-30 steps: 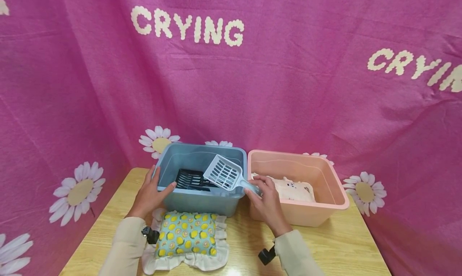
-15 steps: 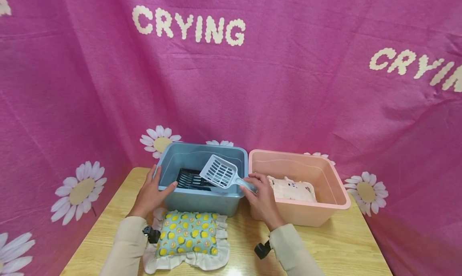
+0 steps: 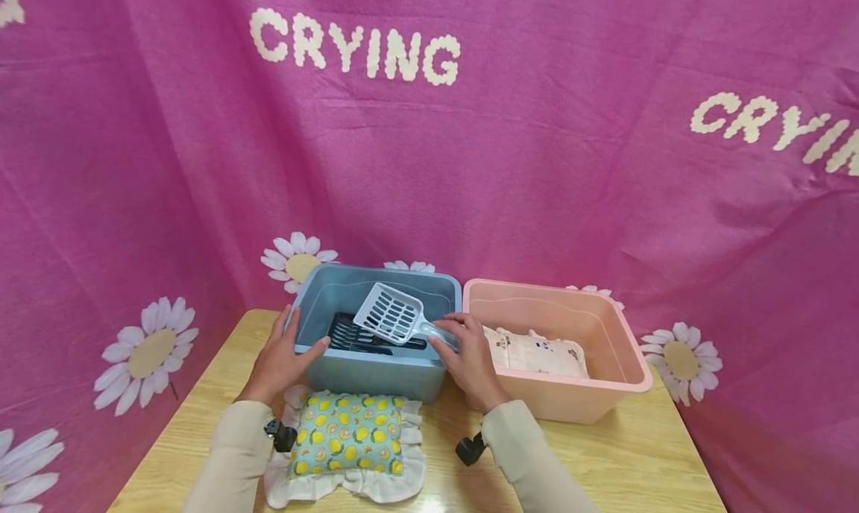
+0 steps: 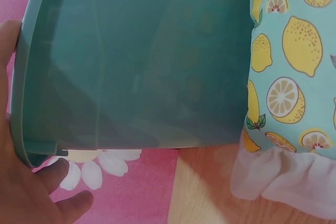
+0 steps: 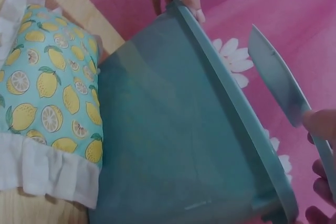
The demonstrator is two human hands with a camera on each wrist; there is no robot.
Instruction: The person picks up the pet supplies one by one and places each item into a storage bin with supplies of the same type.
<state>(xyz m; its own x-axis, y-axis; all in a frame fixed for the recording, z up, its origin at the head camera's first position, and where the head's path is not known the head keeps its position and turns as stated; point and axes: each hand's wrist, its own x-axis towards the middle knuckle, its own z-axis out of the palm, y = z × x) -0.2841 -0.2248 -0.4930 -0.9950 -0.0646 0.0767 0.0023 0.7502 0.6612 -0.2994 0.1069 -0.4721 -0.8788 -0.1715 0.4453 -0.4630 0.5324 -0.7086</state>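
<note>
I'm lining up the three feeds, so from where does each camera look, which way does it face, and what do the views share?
Head: worn high, facing forward and down at the table; both sleeves show, left hand on the blue bin, right hand holding the scoop.
Left wrist: low, close against the blue bin's outer wall; palm and fingers show.
Right wrist: low, looking up along the bin; fingertips on the scoop handle.
Shared: all three show the blue bin and lemon cushion.

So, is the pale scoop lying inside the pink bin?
No, the right hand holds the pale scoop over the blue bin.
</note>
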